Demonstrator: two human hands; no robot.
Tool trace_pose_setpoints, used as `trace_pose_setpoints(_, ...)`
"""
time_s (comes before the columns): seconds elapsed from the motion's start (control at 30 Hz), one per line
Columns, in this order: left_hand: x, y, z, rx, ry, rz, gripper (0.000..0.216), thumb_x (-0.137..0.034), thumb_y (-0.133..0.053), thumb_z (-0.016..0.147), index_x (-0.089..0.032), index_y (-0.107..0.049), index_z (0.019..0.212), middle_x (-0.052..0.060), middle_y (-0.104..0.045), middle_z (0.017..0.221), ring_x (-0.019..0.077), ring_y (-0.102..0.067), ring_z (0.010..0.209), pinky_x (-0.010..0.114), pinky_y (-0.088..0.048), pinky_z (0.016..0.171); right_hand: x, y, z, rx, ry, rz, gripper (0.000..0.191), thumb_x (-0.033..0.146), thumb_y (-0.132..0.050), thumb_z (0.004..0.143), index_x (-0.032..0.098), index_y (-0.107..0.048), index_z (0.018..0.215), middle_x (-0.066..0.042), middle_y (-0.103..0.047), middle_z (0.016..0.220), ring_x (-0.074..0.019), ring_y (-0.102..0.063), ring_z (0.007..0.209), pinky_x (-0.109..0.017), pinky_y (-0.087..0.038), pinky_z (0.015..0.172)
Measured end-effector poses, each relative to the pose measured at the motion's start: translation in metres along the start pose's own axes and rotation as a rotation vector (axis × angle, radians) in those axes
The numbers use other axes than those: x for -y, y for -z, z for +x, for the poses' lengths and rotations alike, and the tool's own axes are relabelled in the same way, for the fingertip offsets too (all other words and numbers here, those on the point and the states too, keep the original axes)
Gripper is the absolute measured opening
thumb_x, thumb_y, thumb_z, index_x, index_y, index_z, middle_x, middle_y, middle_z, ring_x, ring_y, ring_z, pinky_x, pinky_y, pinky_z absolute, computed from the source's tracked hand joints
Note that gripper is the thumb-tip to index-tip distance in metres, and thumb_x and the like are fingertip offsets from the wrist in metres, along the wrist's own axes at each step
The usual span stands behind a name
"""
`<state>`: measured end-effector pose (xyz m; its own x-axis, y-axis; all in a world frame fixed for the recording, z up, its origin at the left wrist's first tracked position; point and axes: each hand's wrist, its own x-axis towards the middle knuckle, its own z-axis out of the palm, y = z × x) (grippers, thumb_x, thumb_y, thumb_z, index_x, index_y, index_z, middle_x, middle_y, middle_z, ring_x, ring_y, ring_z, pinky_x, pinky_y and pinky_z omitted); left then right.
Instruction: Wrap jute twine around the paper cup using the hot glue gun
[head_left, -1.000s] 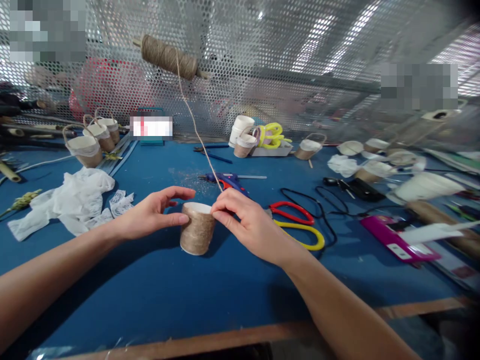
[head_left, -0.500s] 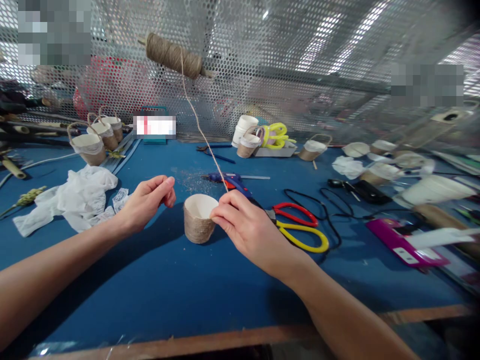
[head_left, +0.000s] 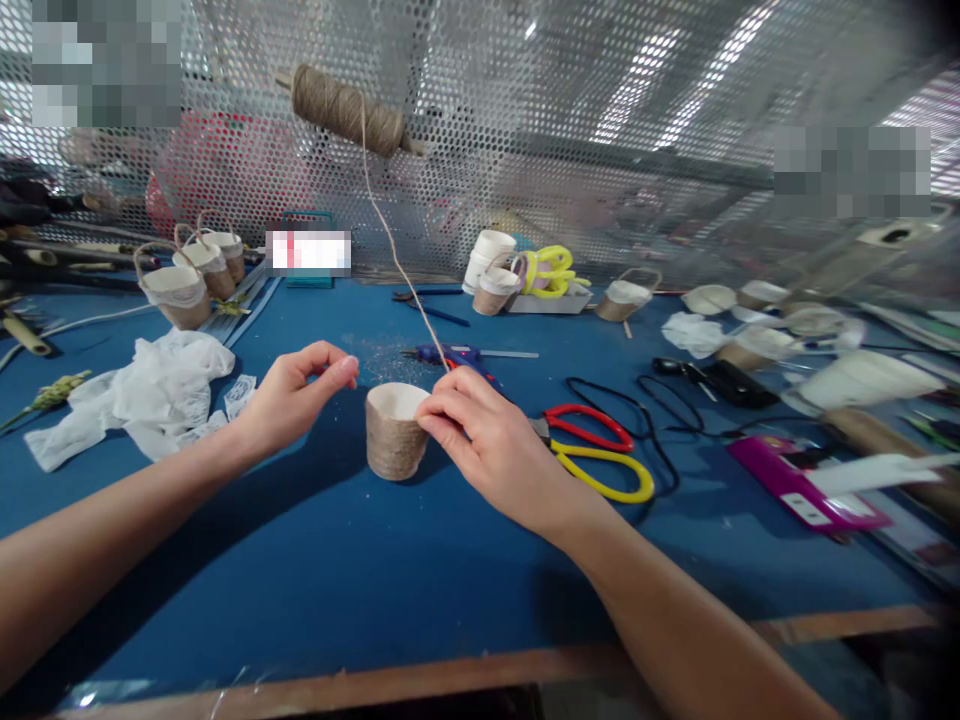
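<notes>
A small paper cup (head_left: 397, 448) wrapped in brown twine stands on the blue table, its white inside showing. At its right rim my right hand (head_left: 495, 440) pinches the twine (head_left: 405, 275), which runs down from a spool (head_left: 346, 110) hung on the mesh. Whether those fingertips also grip the rim, I cannot tell. To the left of the cup, my left hand (head_left: 296, 392) hovers with thumb and fingers apart and nothing between them. Behind the cup lies a blue glue gun (head_left: 450, 354), partly hidden by my right hand.
Red-and-yellow-handled scissors (head_left: 600, 460) lie right of my right hand. White lace (head_left: 161, 390) is heaped at left, in front of finished little baskets (head_left: 176, 292). Pliers (head_left: 435, 305) rest behind the glue gun. A purple power strip (head_left: 806, 485) and a black cord (head_left: 671, 420) occupy the right.
My left thumb and fingers have spread apart a little, and that hand has shifted slightly right. My right hand and the cup have moved very slightly left and away from me.
</notes>
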<state>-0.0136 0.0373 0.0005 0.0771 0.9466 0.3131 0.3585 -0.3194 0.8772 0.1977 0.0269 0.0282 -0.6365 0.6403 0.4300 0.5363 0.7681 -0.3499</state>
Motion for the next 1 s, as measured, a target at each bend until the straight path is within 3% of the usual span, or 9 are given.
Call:
trace_pose_setpoints(0.1, -0.009, 0.0, -0.004, 0.017, -0.181, 0.007, 0.006, -0.024, -0.052, 0.082, -0.017, -0.052, 0.081, 0.006, -0.059, 0.097, 0.0167, -0.053, 0.095, 0.032, -0.037, 0.087, 0.001, 0.0, 0.002, 0.003, -0.009, 0.005, 0.013, 0.014, -0.044, 0.089, 0.016, -0.056, 0.083, -0.006, -0.051, 0.086, -0.0138, -0.053, 0.078, -0.029, -0.046, 0.073)
trace_pose_setpoints(0.13, -0.012, -0.001, -0.005, 0.024, -0.208, -0.017, 0.01, -0.023, -0.056, 0.079, -0.018, -0.052, 0.087, 0.006, -0.059, 0.1, 0.0175, -0.053, 0.097, 0.033, -0.037, 0.088, 0.002, 0.0, 0.003, 0.005, -0.012, 0.005, 0.013, 0.014, -0.045, 0.089, 0.016, -0.056, 0.083, -0.006, -0.051, 0.086, -0.0139, -0.053, 0.079, -0.029, -0.046, 0.074)
trace_pose_setpoints(0.2, -0.016, -0.001, -0.006, 0.004, -0.188, -0.035, 0.015, -0.024, -0.061, 0.075, -0.018, -0.053, 0.087, 0.004, -0.061, 0.092, 0.0173, -0.056, 0.09, 0.031, -0.04, 0.082, 0.003, -0.001, 0.004, 0.008, -0.017, 0.007, 0.013, 0.013, -0.045, 0.089, 0.015, -0.056, 0.083, -0.006, -0.051, 0.086, -0.014, -0.053, 0.079, -0.029, -0.046, 0.074)
trace_pose_setpoints(0.27, -0.021, 0.0, -0.005, -0.065, -0.116, -0.023, 0.012, -0.025, -0.064, 0.073, -0.018, -0.054, 0.074, 0.001, -0.06, 0.074, 0.015, -0.055, 0.072, 0.028, -0.041, 0.069, 0.004, -0.001, 0.004, 0.007, -0.024, 0.01, 0.013, 0.014, -0.045, 0.089, 0.016, -0.056, 0.083, -0.006, -0.051, 0.086, -0.0144, -0.053, 0.078, -0.03, -0.046, 0.074)
trace_pose_setpoints(0.33, -0.026, 0.001, -0.003, -0.12, -0.052, -0.013, 0.017, -0.027, -0.06, 0.075, -0.018, -0.054, 0.062, -0.001, -0.055, 0.059, 0.0133, -0.05, 0.058, 0.026, -0.037, 0.059, 0.005, -0.001, 0.005, 0.004, -0.033, 0.014, 0.013, 0.015, -0.044, 0.089, 0.016, -0.056, 0.083, -0.006, -0.051, 0.086, -0.015, -0.053, 0.078, -0.031, -0.046, 0.074)
trace_pose_setpoints(0.4, -0.031, 0.002, 0.0, -0.088, -0.056, 0.008, 0.024, -0.029, -0.053, 0.079, -0.019, -0.056, 0.058, 0.0, -0.055, 0.055, 0.0145, -0.05, 0.057, 0.027, -0.037, 0.059, 0.004, -0.001, 0.006, 0.0, -0.033, 0.018, 0.013, 0.015, -0.044, 0.089, 0.017, -0.056, 0.083, -0.006, -0.051, 0.086, -0.0156, -0.053, 0.079, -0.032, -0.047, 0.074)
trace_pose_setpoints(0.53, -0.039, -0.003, 0.002, 0.141, -0.271, 0.214, 0.009, -0.028, -0.066, 0.068, -0.019, -0.063, 0.07, 0.005, -0.066, 0.084, 0.0235, -0.053, 0.094, 0.035, -0.036, 0.087, 0.004, -0.002, 0.006, -0.01, -0.02, 0.038, 0.012, 0.013, -0.044, 0.088, 0.016, -0.055, 0.083, -0.006, -0.051, 0.087, -0.0152, -0.053, 0.08, -0.032, -0.047, 0.075)
trace_pose_setpoints(0.6, -0.039, -0.008, 0.001, 0.229, -0.309, 0.296, 0.011, -0.024, -0.066, 0.066, -0.019, -0.06, 0.074, 0.006, -0.066, 0.093, 0.0251, -0.05, 0.104, 0.04, -0.033, 0.093, 0.004, -0.002, 0.006, -0.006, -0.025, 0.044, 0.013, 0.013, -0.044, 0.089, 0.016, -0.056, 0.084, -0.006, -0.051, 0.087, -0.0146, -0.053, 0.079, -0.031, -0.046, 0.074)
trace_pose_setpoints(1.0, -0.024, -0.028, -0.012, 0.143, -0.189, 0.217, 0.009, -0.023, -0.057, 0.072, -0.02, -0.049, 0.07, 0.007, -0.063, 0.093, 0.0254, -0.049, 0.109, 0.045, -0.034, 0.095, 0.004, -0.005, 0.004, -0.041, -0.023, 0.066, 0.012, 0.012, -0.046, 0.087, 0.018, -0.054, 0.08, -0.005, -0.052, 0.084, -0.0148, -0.053, 0.079, -0.031, -0.047, 0.073)
